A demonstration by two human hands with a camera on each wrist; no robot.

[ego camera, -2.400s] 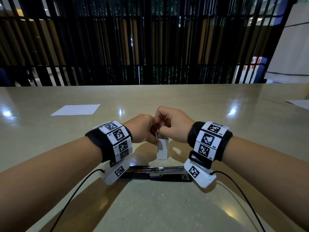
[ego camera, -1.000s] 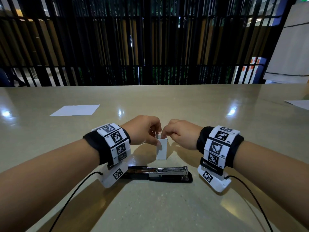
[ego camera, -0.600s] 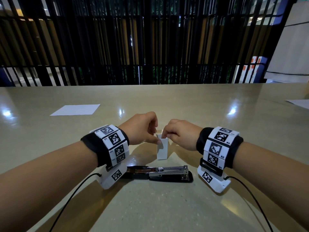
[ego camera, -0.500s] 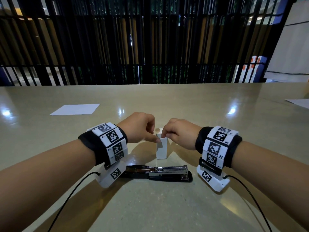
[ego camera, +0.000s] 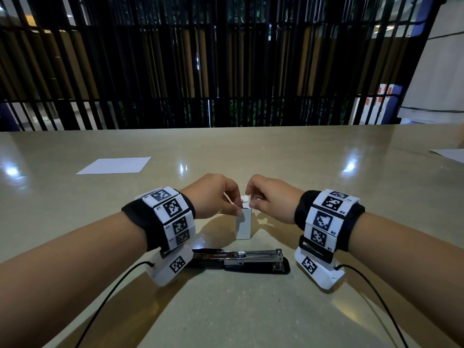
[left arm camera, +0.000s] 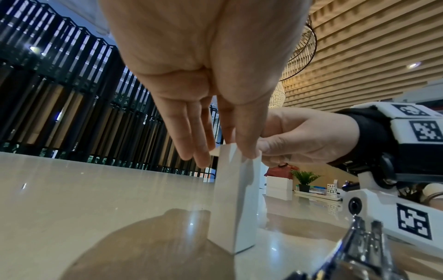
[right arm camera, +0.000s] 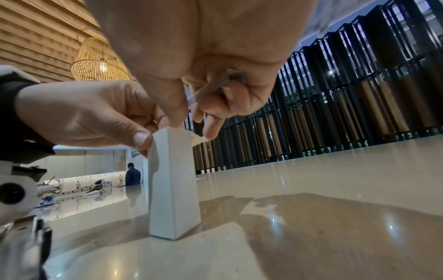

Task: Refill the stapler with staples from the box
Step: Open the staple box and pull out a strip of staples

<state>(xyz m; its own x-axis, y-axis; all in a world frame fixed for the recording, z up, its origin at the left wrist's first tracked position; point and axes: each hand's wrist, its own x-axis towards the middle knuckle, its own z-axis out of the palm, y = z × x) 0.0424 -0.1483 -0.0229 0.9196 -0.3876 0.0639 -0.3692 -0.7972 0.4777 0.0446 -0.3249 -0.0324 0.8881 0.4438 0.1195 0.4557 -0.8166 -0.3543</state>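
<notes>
A small white staple box stands upright on the table, top flap open. My left hand pinches the box's top edge, thumb on the near side. My right hand hovers at the top right of the box; its curled fingers hold a thin grey staple strip, and one fingertip touches the flap. The black and chrome stapler lies opened flat just in front of the box, between my wrists, its metal rail facing up.
A white sheet of paper lies at the far left of the beige table, another sheet at the right edge. A black slatted railing runs behind the table's far edge. Cables trail from both wristbands.
My right hand came down from above the box to its top edge. The left hand has stayed on the box, and the stapler has not moved.
</notes>
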